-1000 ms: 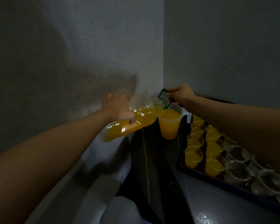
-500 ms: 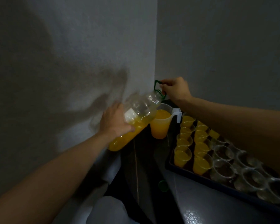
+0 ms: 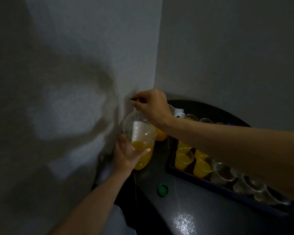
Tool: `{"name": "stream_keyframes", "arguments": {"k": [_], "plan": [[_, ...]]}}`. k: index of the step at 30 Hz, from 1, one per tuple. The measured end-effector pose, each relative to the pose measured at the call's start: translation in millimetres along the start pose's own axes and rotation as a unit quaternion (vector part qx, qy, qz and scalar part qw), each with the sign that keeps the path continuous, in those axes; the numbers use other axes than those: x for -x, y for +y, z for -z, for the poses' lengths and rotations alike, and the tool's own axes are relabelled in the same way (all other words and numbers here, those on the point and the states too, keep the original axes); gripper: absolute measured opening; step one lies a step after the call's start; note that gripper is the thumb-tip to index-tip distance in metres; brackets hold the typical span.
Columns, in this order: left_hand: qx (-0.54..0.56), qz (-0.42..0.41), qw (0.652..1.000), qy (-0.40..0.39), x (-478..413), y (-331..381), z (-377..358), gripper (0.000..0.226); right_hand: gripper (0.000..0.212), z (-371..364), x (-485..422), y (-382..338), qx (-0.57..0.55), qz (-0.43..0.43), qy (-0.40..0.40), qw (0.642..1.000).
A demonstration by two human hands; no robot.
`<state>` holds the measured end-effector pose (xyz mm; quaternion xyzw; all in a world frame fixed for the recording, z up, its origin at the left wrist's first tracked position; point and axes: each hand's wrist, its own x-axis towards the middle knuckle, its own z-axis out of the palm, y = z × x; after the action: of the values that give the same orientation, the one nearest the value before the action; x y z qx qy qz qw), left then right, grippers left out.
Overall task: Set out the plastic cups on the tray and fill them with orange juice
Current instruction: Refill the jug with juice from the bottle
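Observation:
A large clear juice bottle (image 3: 139, 134), about a third full of orange juice, stands nearly upright near the wall corner. My left hand (image 3: 126, 153) grips its lower body. My right hand (image 3: 151, 107) pinches the green handle (image 3: 132, 99) at the bottle's neck. Behind my right wrist a plastic jug (image 3: 177, 112) of juice is mostly hidden. The dark tray (image 3: 210, 182) on the right holds several cups filled with juice (image 3: 183, 158) and several empty clear cups (image 3: 222, 172).
A green bottle cap (image 3: 163, 189) lies on the dark table (image 3: 202, 209) in front of the tray. Grey walls meet in a corner just behind the bottle. The table's left edge runs close under the bottle.
The bottle has swung from a pouring tilt over the jug to nearly upright and come down toward the table. Both hands kept their hold.

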<state>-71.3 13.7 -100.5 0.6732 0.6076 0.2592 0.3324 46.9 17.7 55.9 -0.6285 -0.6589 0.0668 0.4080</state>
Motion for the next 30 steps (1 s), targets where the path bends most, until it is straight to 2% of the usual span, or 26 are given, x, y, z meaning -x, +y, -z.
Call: {"name": "stream_keyframes", "arguments": {"k": [4,10,13,15,17,18,20,23,27,30], "plan": [[0.056,0.013,0.998,0.03,4,-7,-12,0.116,0.019,-10,10,1,0.022,0.051,-0.016,0.998],[0.081,-0.001,0.996,0.048,11,-8,-19,0.106,0.022,-18,33,3,0.046,0.1,-0.046,0.993],[0.079,0.003,0.996,0.03,10,-9,-18,0.126,0.027,-22,41,5,0.065,0.116,-0.019,0.991],[0.05,0.016,0.999,-0.009,8,-11,-19,0.148,0.033,-25,45,8,0.076,0.105,0.008,0.992],[0.012,0.041,0.999,-0.03,7,-15,-20,0.16,0.042,-28,52,10,0.085,0.102,0.026,0.991],[0.007,0.046,0.998,-0.03,8,-17,-20,0.161,0.048,-29,57,10,0.093,0.104,0.03,0.99],[0.062,0.047,0.997,-0.021,20,-15,-10,0.155,0.063,-30,69,10,0.115,0.103,0.046,0.987],[0.108,0.003,0.994,0.016,32,-19,4,0.147,0.079,-30,94,14,0.12,0.086,0.068,0.987],[0.057,-0.06,0.997,0.007,32,-28,15,0.145,0.083,-40,140,36,0.119,0.036,0.061,0.99],[0.043,-0.077,0.996,-0.005,35,-32,19,0.145,0.078,-57,183,60,0.14,-0.027,0.018,0.99]]}}
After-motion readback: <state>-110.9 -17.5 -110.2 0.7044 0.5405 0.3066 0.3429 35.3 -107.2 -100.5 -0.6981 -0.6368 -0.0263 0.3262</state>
